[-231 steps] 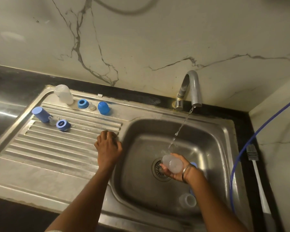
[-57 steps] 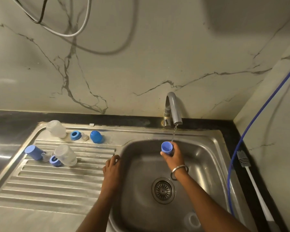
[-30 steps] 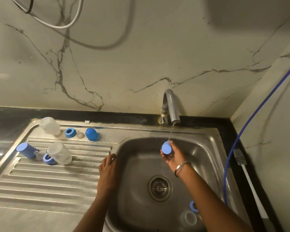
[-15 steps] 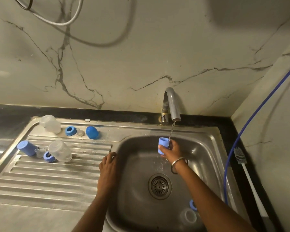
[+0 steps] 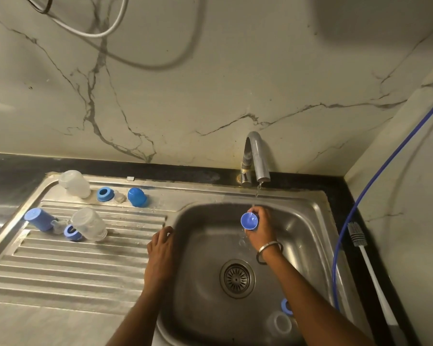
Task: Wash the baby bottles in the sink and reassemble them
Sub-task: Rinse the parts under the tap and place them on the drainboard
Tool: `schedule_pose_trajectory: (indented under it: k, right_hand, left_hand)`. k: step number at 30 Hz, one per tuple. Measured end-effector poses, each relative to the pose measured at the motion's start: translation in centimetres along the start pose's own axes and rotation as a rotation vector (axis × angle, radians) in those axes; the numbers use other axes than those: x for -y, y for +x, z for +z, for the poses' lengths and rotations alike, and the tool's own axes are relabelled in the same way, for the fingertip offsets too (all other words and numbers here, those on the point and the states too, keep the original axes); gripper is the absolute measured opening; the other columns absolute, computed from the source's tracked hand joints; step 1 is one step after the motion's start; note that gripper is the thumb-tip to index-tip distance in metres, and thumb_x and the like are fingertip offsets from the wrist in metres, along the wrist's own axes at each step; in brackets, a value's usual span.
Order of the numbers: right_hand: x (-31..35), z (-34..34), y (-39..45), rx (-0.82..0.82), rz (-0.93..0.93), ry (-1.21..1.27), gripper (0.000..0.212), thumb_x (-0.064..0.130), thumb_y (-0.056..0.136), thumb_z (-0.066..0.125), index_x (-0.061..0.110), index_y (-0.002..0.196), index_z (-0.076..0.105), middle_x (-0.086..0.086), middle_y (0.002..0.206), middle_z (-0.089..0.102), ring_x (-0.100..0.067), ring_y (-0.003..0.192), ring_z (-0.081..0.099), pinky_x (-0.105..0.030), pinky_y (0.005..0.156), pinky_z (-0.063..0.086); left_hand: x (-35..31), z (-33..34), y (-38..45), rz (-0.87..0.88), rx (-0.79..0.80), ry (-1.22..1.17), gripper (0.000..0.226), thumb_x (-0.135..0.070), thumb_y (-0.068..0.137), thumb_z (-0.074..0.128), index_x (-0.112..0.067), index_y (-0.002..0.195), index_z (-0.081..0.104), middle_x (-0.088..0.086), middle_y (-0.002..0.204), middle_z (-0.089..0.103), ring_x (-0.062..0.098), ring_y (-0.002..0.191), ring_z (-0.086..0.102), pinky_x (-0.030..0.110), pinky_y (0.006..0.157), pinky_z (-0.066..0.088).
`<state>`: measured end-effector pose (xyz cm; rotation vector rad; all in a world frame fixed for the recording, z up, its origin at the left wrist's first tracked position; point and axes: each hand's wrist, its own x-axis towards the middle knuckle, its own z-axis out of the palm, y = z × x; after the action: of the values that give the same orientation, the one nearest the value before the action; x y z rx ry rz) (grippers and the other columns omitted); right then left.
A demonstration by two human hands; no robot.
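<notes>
Forearms enter from the near edge, one on each side of the steel sink [image 5: 318,221]. Nearest, low in the basin's right corner, a clear bottle part [image 5: 279,323] lies on the bottom with a blue ring [image 5: 285,306] just beyond it, both partly behind the right forearm. Farther in sits the round drain [image 5: 237,278]. The left hand [image 5: 160,253] rests palm down on the basin's left rim, fingers loosely bent over the edge and gripping nothing. Beyond the drain, the right hand [image 5: 261,228], a metal bangle [image 5: 269,248] on its wrist, has fingers curled around a blue cap [image 5: 249,221], open side facing the camera, held just under a thin stream falling from the grey tap [image 5: 256,158] at the far rim. On the ribbed drainboard [image 5: 60,268] to the left lie a clear bottle [image 5: 89,224] on its side, a blue collar [image 5: 72,232] touching it, and a blue cylinder cap [image 5: 39,219]. Along the far edge stand another clear bottle [image 5: 74,183], a second blue collar [image 5: 103,194], a small clear teat [image 5: 119,197] and a blue dome cap [image 5: 136,196]. At the right, a bottle brush [image 5: 365,258] lies on the dark counter beside a blue hose [image 5: 360,196].
</notes>
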<state>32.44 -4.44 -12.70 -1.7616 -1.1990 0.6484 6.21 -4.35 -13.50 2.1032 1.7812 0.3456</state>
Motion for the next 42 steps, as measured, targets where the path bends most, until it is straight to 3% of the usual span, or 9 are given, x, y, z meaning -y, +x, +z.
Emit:
schedule_pose_trajectory:
  k: [6, 9, 13, 18, 23, 27, 32, 37, 42]
  right_hand:
    - [-0.4, -0.1, -0.1, 0.113, -0.06, -0.09, 0.044, -0.017, 0.069, 0.067, 0.016, 0.096, 0.054, 0.001, 0.102, 0.048, -0.012, 0.09, 0.052, -0.016, 0.078, 0.043]
    - [-0.6, 0.0, 0.0, 0.138, -0.08, -0.119, 0.044, -0.017, 0.066, 0.07, 0.009, 0.101, 0.059, 0.001, 0.105, 0.048, -0.018, 0.098, 0.053, -0.018, 0.083, 0.041]
    - [-0.2, 0.1, 0.1, 0.064, 0.097, 0.017, 0.046, 0.001, 0.072, 0.077, 0.006, 0.113, 0.057, -0.006, 0.11, 0.053, -0.021, 0.1, 0.055, -0.031, 0.09, 0.047]
    - [0.8, -0.1, -0.1, 0.141, 0.52, 0.212, 0.04, 0.034, 0.084, 0.07, 0.003, 0.107, 0.06, -0.007, 0.078, 0.064, -0.014, 0.056, 0.058, -0.023, 0.051, 0.051]
    - [2.8, -0.6, 0.4, 0.033, 0.941, 1.13, 0.026, 0.03, 0.092, 0.061, 0.004, 0.092, 0.059, -0.014, 0.084, 0.058, -0.02, 0.069, 0.054, -0.025, 0.049, 0.056]
    - [3.7, -0.5, 1.1, -0.055, 1.005, 1.361, 0.028, 0.025, 0.091, 0.061, -0.003, 0.092, 0.057, -0.017, 0.09, 0.056, -0.025, 0.077, 0.056, -0.03, 0.048, 0.058]
    - [4.2, 0.2, 0.5, 0.051, 0.95, 1.078, 0.025, 0.028, 0.092, 0.06, 0.004, 0.095, 0.057, -0.016, 0.089, 0.057, -0.024, 0.074, 0.057, -0.029, 0.048, 0.058]
    - [2.6, 0.6, -0.4, 0.099, 0.313, -0.055, 0.052, 0.013, 0.079, 0.075, 0.008, 0.127, 0.055, -0.018, 0.12, 0.053, -0.031, 0.101, 0.058, -0.044, 0.093, 0.05]
    - [2.4, 0.3, -1.8, 0.028, 0.077, -0.2, 0.055, -0.006, 0.073, 0.073, 0.007, 0.125, 0.061, -0.016, 0.115, 0.042, -0.032, 0.103, 0.054, -0.026, 0.099, 0.038]
  left_hand:
    - [0.4, 0.3, 0.3, 0.034, -0.03, 0.027, 0.041, -0.019, 0.09, 0.063, -0.018, 0.13, 0.056, 0.003, 0.14, 0.039, 0.027, 0.13, 0.035, 0.038, 0.108, 0.029]
    - [0.3, 0.3, 0.2, 0.02, -0.023, 0.021, 0.044, -0.024, 0.089, 0.065, -0.02, 0.132, 0.054, 0.002, 0.142, 0.037, 0.025, 0.131, 0.031, 0.038, 0.11, 0.029]
    - [0.2, 0.3, 0.1, 0.026, -0.03, 0.008, 0.042, -0.025, 0.091, 0.063, -0.019, 0.132, 0.054, 0.003, 0.143, 0.037, 0.027, 0.132, 0.033, 0.039, 0.11, 0.029]
    - [0.0, 0.2, 0.1, 0.023, -0.034, 0.0, 0.046, -0.027, 0.091, 0.062, -0.019, 0.135, 0.051, 0.004, 0.146, 0.036, 0.026, 0.133, 0.03, 0.039, 0.113, 0.027]
    - [-0.1, 0.2, 0.0, 0.012, -0.034, -0.006, 0.051, -0.033, 0.09, 0.063, -0.022, 0.138, 0.047, 0.0, 0.147, 0.031, 0.026, 0.136, 0.028, 0.039, 0.114, 0.028]
    - [0.3, 0.4, 0.0, 0.026, -0.038, -0.005, 0.051, -0.031, 0.088, 0.065, -0.023, 0.136, 0.048, 0.002, 0.147, 0.033, 0.025, 0.135, 0.028, 0.039, 0.113, 0.029]
    - [0.7, 0.6, 0.3, 0.077, -0.084, 0.035, 0.04, -0.017, 0.091, 0.062, -0.019, 0.13, 0.055, 0.004, 0.14, 0.041, 0.026, 0.128, 0.036, 0.036, 0.106, 0.03]
    - [1.1, -0.2, 0.6, 0.1, -0.094, -0.057, 0.032, -0.01, 0.088, 0.063, -0.01, 0.12, 0.063, 0.009, 0.13, 0.052, 0.028, 0.12, 0.046, 0.037, 0.099, 0.037]
    - [2.6, -1.5, -0.2, 0.146, -0.116, -0.199, 0.015, -0.011, 0.087, 0.064, -0.007, 0.101, 0.067, 0.006, 0.107, 0.058, 0.024, 0.1, 0.055, 0.03, 0.088, 0.043]
